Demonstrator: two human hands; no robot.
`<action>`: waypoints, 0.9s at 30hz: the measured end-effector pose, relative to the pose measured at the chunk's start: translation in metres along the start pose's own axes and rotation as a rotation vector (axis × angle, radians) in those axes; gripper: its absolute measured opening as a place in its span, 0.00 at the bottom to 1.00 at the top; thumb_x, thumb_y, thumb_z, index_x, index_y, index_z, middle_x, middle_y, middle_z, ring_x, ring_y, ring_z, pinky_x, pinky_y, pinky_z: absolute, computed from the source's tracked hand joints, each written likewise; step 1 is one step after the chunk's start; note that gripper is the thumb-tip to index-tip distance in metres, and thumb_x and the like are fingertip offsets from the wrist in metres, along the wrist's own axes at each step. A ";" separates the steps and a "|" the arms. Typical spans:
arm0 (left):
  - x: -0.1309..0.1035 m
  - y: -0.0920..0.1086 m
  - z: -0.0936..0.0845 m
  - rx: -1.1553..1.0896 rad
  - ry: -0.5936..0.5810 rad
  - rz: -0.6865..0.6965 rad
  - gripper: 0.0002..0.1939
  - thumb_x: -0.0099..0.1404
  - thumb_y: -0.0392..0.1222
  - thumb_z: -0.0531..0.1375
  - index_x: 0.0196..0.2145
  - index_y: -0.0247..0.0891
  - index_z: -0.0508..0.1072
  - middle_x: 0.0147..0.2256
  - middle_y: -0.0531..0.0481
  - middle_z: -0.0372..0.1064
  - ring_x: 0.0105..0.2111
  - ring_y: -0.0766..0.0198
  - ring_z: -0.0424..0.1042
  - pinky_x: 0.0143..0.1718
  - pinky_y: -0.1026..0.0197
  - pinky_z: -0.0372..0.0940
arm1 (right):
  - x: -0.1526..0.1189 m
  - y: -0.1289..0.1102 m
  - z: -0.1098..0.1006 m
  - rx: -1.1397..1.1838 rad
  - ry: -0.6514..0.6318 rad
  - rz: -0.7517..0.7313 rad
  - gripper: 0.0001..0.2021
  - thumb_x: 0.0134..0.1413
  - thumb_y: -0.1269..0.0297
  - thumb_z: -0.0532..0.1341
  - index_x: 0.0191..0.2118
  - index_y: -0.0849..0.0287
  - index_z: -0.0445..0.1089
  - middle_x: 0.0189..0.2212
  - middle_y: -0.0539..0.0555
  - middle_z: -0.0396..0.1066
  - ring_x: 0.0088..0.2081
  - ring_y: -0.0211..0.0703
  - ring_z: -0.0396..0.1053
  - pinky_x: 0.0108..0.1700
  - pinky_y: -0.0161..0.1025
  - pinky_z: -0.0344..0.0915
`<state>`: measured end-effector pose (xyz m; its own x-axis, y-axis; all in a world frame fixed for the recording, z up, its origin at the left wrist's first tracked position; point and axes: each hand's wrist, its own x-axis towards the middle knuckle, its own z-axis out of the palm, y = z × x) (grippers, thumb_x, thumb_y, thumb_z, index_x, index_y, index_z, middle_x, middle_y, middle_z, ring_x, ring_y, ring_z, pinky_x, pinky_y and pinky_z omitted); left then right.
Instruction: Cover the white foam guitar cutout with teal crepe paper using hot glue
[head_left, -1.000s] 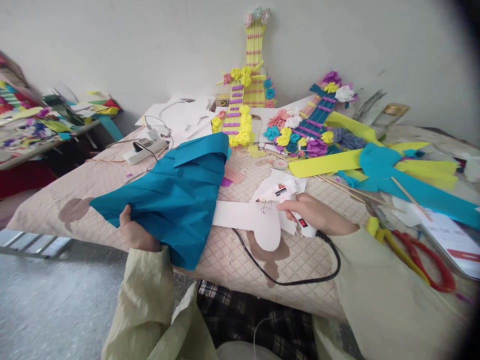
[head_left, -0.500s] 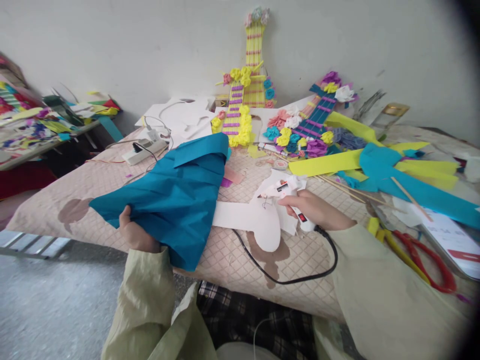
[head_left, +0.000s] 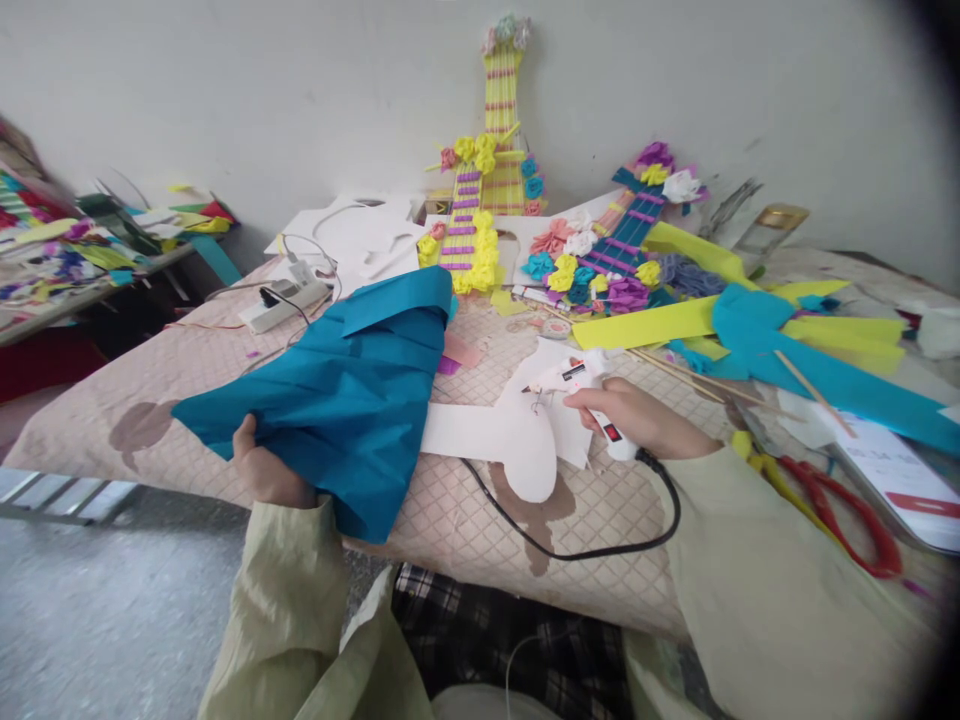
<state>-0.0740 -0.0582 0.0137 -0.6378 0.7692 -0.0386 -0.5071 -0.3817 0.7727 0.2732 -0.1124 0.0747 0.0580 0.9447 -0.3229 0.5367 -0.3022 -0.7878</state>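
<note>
The glue gun (head_left: 583, 372) has edged rightward over the white cutout (head_left: 529, 462), the right hand (head_left: 641, 415) wrapped round its handle. The left hand (head_left: 270, 472), thumb up, still pinches the blue paper (head_left: 352, 380) at the table's (head_left: 457, 530) near edge.

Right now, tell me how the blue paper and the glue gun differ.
The blue paper is blue all over, while the glue gun is white with a red switch. The paper spreads wide, creased and folded; the gun is smaller and smooth. The left hand grips the paper near its edge; the right hand grips the gun. Both are held in one hand.
</note>
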 end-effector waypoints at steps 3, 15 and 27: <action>0.002 -0.001 -0.001 -0.004 0.015 0.002 0.16 0.55 0.41 0.54 0.42 0.37 0.68 0.42 0.50 0.71 0.52 0.60 0.62 0.55 0.58 0.56 | -0.001 -0.001 0.000 0.009 0.007 0.006 0.17 0.44 0.55 0.55 0.12 0.58 0.57 0.11 0.46 0.56 0.16 0.33 0.55 0.23 0.35 0.51; 0.000 -0.001 -0.002 0.028 -0.024 0.022 0.16 0.53 0.42 0.55 0.40 0.35 0.70 0.46 0.48 0.69 0.51 0.58 0.62 0.55 0.59 0.56 | -0.003 0.013 -0.004 0.038 0.010 0.013 0.17 0.43 0.55 0.55 0.12 0.58 0.57 0.11 0.47 0.56 0.17 0.34 0.55 0.23 0.35 0.52; 0.005 -0.002 -0.005 0.131 -0.045 0.050 0.20 0.55 0.43 0.51 0.46 0.36 0.64 0.50 0.51 0.64 0.54 0.64 0.58 0.56 0.63 0.53 | -0.016 0.015 -0.007 0.038 0.009 0.032 0.15 0.43 0.56 0.56 0.14 0.58 0.58 0.11 0.46 0.57 0.16 0.34 0.56 0.21 0.34 0.52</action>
<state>-0.0783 -0.0561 0.0088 -0.6318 0.7746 0.0281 -0.3937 -0.3519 0.8492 0.2859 -0.1312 0.0715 0.0825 0.9354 -0.3439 0.5024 -0.3371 -0.7962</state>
